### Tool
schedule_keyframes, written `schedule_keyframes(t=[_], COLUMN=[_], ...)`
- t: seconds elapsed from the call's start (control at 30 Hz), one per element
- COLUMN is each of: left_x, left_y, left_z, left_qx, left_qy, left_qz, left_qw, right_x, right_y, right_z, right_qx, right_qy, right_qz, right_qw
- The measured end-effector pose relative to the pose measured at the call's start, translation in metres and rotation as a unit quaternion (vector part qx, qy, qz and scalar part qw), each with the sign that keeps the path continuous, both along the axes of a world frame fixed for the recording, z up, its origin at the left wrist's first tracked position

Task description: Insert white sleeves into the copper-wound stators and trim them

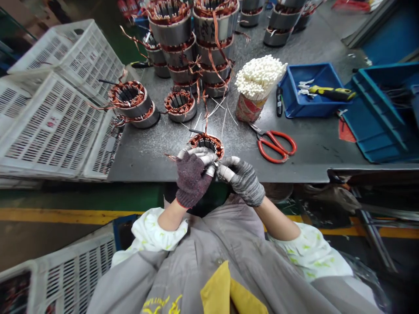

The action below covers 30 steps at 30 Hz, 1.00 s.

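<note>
A motor stator (218, 146) with copper windings stands near the table's front edge, a dark lead and a copper strand rising from its far side. My left hand (194, 174), in a dark maroon glove with white-wrapped fingertips, is closed over its near left rim. My right hand (244, 179), in a grey knit glove with wrapped fingertips, pinches at the near right side of the stator. Whatever lies between those fingertips is too small to make out. Thin white cords (224, 122) lie loose on the table behind the stator.
Stacked stators (173, 32) rise behind, with a lone stator (180, 111) and a stacked pair (140, 113) leftward. Right of centre are a bundle of white sticks (258, 78), red-handled scissors (276, 146), a black marker (279, 101) and a blue bin (310, 109). White crates (55, 126) border the left.
</note>
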<state>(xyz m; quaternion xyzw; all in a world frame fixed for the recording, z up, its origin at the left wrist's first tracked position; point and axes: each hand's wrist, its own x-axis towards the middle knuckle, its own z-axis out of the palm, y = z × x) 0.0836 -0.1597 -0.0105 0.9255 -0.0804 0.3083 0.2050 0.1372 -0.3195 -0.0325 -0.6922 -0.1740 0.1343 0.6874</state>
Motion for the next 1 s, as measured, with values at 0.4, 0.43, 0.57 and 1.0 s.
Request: schedule_keyframes(t=[0.4, 0.43, 0.57, 1.0], left_x=[-0.005, -0.005, -0.005, -0.014], left_y=[0.005, 0.004, 0.001, 0.005], left_z=[0.002, 0.002, 0.003, -0.002], left_qx=[0.032, 0.033, 0.023, 0.037], left_qy=[-0.014, -0.013, 0.014, 0.036], left_qz=[-0.049, -0.045, -0.011, 0.020], left_qw=[0.998, 0.998, 1.000, 0.998], right_x=[0.023, 0.023, 0.019, 0.030], right_y=[-0.016, -0.014, -0.014, -0.024], right_z=[0.018, 0.021, 0.030, 0.027], right_qx=[-0.238, -0.250, -0.180, -0.056], right_qy=[-0.406, -0.426, -0.469, -0.165], right_qz=[0.062, 0.055, 0.009, 0.178], right_qw=[0.880, 0.868, 0.865, 0.968])
